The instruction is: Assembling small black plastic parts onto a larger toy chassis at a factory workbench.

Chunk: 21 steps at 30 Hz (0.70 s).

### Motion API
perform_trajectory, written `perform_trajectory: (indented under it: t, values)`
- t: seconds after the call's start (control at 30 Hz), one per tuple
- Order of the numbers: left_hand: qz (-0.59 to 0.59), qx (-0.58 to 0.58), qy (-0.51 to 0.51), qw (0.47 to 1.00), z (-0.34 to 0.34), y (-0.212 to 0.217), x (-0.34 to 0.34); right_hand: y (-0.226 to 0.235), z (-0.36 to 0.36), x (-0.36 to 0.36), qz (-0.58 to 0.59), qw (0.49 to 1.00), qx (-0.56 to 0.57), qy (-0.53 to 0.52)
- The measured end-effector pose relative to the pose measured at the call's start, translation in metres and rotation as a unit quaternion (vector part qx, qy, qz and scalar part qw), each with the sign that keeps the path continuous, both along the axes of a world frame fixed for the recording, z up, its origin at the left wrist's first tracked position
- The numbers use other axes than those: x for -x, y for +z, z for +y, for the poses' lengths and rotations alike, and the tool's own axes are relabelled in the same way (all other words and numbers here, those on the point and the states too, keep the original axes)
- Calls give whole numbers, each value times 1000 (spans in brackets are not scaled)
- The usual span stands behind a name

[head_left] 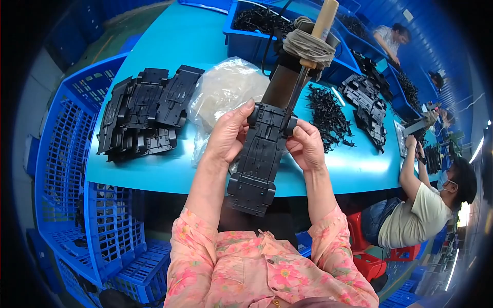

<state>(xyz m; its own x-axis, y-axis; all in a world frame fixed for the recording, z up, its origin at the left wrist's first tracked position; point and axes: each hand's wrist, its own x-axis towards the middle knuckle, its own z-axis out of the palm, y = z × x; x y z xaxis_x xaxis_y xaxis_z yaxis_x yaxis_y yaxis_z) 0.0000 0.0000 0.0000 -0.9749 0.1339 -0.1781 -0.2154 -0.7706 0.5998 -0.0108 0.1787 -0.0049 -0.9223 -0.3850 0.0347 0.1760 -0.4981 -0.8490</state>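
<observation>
A long black moulded plastic chassis (260, 154) with rounded wheel-arch shapes at its corners is between my hands, its near end sticking out past the table edge. My left hand (229, 133) grips its left side near the far end, thumb on top. On the opposite side my right hand (308, 145) pinches the edge by the other rounded corner. The far end meets a brown-and-black stand (281, 84). Above that stand rises a wooden handle (325, 19) with grey cloth (309, 47) wound round its base; how they join is hidden.
Stacked black chassis (146, 102) lie to the left beside a clear plastic bag (226, 87). Small black parts (327, 114) are heaped at right, near more chassis (365, 97). Blue bins (229, 40) line the back; blue crates (105, 226) stand at left. A co-worker (418, 213) sits at right.
</observation>
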Motion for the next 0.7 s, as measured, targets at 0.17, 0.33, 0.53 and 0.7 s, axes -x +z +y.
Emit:
perform_trajectory:
  t: [0.17, 0.33, 0.53, 0.7]
  values:
    - [-5, 17, -1, 1000, -2, 1, -1, -1, -1, -2, -14, 1000, 0, -8]
    - [-9, 28, 7, 1000, 0, 4, -2, -1, 0, -1, -13, 1000, 0, -9]
    - [-18, 26, 16, 999, 0, 3, -1, 3, -4, -1, -10, 1000, 6, -6]
    - [-27, 9, 9, 1000, 1, 2, 0, 1, -4, 0, -14, 1000, 14, -11]
